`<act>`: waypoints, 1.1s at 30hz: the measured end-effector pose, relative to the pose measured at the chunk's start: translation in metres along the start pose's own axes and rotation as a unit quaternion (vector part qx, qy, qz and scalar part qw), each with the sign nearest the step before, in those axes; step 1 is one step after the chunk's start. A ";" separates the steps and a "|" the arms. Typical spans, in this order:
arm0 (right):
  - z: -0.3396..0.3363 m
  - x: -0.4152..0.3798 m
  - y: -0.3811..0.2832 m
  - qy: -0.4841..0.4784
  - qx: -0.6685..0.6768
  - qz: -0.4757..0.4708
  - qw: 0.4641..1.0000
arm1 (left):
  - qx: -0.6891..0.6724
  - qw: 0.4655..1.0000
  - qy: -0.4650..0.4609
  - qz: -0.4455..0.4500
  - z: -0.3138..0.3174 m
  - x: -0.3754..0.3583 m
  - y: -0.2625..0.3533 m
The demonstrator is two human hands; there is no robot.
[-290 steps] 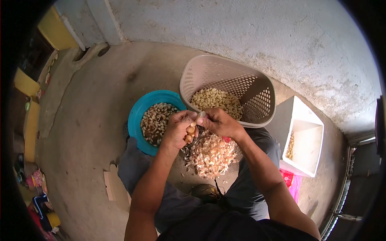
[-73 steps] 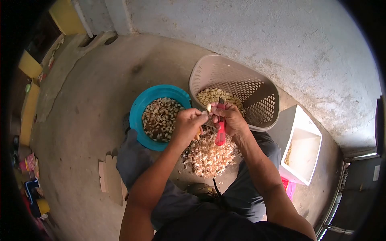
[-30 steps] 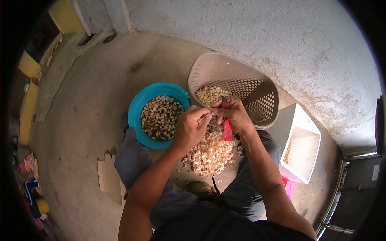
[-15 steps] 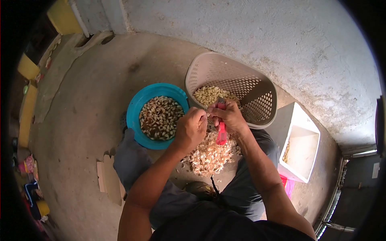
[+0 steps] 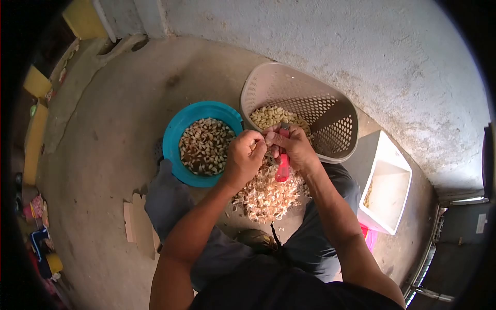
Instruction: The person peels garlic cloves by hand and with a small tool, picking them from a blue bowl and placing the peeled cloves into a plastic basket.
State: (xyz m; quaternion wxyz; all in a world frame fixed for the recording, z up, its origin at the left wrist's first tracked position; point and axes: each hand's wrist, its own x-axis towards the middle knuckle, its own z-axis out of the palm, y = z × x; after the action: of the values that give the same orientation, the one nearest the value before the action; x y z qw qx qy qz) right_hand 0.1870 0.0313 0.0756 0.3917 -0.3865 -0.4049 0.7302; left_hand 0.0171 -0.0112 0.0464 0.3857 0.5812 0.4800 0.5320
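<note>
A teal basin (image 5: 171, 142) is set on the floor (image 5: 119, 124), and its bottom is spread with garlic cloves (image 5: 214, 137) that appear to be in their skins; a brown patch is seen among them. Just beside it, a perforated beige basket (image 5: 266, 85) is placed near the wall (image 5: 336, 46). Paler, smooth cloves (image 5: 272, 114) are gathered in its nearer part, while its farther side is left bare. Some of its contents are hidden behind the hands.

To the right, a white box (image 5: 390, 178) is tilted, its opening turned towards the camera; a few pale pieces (image 5: 368, 195) are lodged along its left inner edge, too small to be identified. Between the knees, a heap of loose skins (image 5: 268, 199) is piled directly on the floor.

In front of the basket, the two hands are brought together at the fingertips. By the right hand (image 5: 293, 146), a red-handled cutter (image 5: 282, 169) is gripped, its handle pointed down over the heap. The grip of the left hand (image 5: 248, 156) is curled, thumb and forefinger pressed together; whether a clove is enclosed cannot be told.
</note>
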 end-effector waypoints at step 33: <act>-0.059 -0.013 -0.055 0.084 -0.130 -0.102 0.983 | 0.107 0.980 -0.168 0.005 0.008 -0.002 -0.003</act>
State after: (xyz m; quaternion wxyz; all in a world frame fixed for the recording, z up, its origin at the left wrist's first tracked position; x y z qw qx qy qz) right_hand 0.2581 0.0566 0.1057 0.4427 -0.4510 -0.4994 0.5926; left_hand 0.0249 -0.0121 0.0417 0.3934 0.7026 0.4597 0.3745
